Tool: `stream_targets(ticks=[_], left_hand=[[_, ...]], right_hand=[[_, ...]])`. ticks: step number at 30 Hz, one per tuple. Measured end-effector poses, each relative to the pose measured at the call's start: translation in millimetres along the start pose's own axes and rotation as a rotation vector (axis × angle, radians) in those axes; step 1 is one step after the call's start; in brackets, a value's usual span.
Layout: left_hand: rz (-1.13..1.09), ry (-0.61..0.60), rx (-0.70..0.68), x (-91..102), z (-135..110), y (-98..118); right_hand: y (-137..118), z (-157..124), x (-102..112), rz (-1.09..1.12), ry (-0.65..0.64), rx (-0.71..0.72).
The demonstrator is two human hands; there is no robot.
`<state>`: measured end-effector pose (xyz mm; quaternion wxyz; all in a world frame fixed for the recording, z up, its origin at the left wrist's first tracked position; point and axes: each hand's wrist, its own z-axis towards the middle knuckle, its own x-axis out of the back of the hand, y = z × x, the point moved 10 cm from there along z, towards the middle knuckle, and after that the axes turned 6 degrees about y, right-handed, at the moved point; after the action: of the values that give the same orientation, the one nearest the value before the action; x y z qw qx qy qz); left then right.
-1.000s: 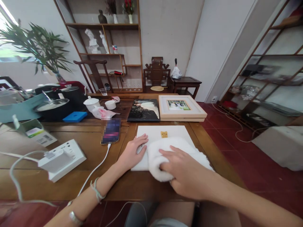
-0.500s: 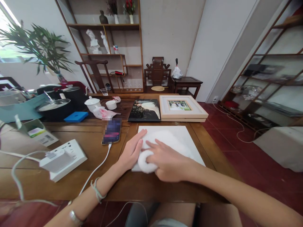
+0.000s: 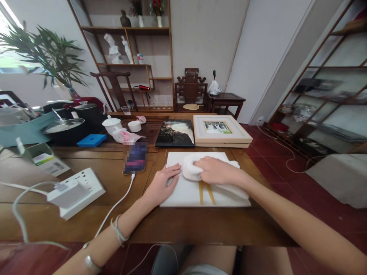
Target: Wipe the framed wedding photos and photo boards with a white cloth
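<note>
A flat white board (image 3: 180,196) lies on the wooden table (image 3: 183,225) in front of me. My left hand (image 3: 164,183) rests on its left side, fingers stretched out and nearly flat. Toward the board's far side, my right hand (image 3: 219,170) is closed on a fluffy white roll (image 3: 189,171) that looks like cotton batting. More of the white material spreads under and to the right of that hand. Two narrow yellowish strips (image 3: 201,194) show on the board near its front edge, their upper ends hidden beneath the white material.
Behind the board lie a dark picture (image 3: 174,133) and a light wooden frame (image 3: 222,130). To the left are a phone (image 3: 135,158) on a white cable, a power strip (image 3: 82,193), a blue box (image 3: 91,140), a lidded white bowl (image 3: 111,125) and a dark pot (image 3: 64,131).
My right hand has moved away from me with the white roll, across the board. The two yellowish strips have come into view. My left hand has shifted slightly and lies flatter.
</note>
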<state>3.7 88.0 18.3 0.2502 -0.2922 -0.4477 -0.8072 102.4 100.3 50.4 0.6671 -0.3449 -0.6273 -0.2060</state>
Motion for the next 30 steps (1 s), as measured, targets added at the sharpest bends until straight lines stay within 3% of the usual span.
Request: stream_targets(ticks=[6,13,15,18,24,27,30], left_hand=[[0.006,0.027,-0.005,2.6,0,-1],[0.011,0.04,-0.043,4.6,1,2],[0.003,0.039,-0.032,4.2,0,0],[-0.006,0.021,-0.013,1.5,-1,-3],[-0.011,0.021,-0.011,-0.1,-2,-3],[-0.029,0.039,-0.012,1.2,-1,-2],[-0.034,0.05,-0.018,2.2,0,-1]], right_hand=[[9,62,8,0.027,-0.003,-0.05],[-28,91,9,0.041,-0.006,-0.036],[-22,88,9,0.03,-0.019,-0.061],[9,70,12,0.006,-0.044,-0.125],[79,2,20,-0.014,0.009,-0.2],[93,-22,12,-0.002,0.03,-0.186],[96,-27,4,-0.011,0.062,-0.165]])
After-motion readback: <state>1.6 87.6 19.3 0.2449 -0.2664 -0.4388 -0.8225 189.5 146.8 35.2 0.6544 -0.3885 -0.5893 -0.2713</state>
